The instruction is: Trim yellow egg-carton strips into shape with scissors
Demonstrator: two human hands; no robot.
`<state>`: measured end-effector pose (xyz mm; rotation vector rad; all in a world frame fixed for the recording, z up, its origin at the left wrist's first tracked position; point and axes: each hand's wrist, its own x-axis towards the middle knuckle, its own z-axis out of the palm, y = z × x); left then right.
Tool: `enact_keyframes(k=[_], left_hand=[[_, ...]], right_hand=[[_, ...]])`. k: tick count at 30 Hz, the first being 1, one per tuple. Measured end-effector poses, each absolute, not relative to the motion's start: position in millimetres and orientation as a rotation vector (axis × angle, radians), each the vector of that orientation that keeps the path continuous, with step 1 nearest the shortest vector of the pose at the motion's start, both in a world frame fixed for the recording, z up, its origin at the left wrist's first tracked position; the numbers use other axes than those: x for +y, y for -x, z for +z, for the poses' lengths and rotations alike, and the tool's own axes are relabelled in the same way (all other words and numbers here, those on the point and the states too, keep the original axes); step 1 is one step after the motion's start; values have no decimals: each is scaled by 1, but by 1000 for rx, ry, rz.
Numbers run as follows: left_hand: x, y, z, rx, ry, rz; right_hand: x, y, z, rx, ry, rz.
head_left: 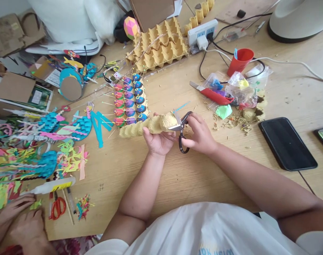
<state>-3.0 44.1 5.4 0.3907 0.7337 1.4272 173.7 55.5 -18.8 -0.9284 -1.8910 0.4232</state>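
Held in my left hand is a row of joined egg-carton cups, pale yellow, its near end pointing right. My right hand grips black-handled scissors by the loops, with the blades open around the edge of the rightmost cup. A thin blue strip shows just beyond the blades. Behind the carton row stand painted cups in red, purple and blue, stuck with pins.
Large egg trays lie at the back. A red cutter, plastic bags and a red cup are right, near a phone. Paper crafts cover the left; another person's hands rest lower left.
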Motion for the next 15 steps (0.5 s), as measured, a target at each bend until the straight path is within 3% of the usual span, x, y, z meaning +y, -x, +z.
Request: enact_keyframes(k=[15], left_hand=[[42, 4, 7, 933, -436, 1359]], right_hand=[[57, -172, -14, -1813, 1056, 579]])
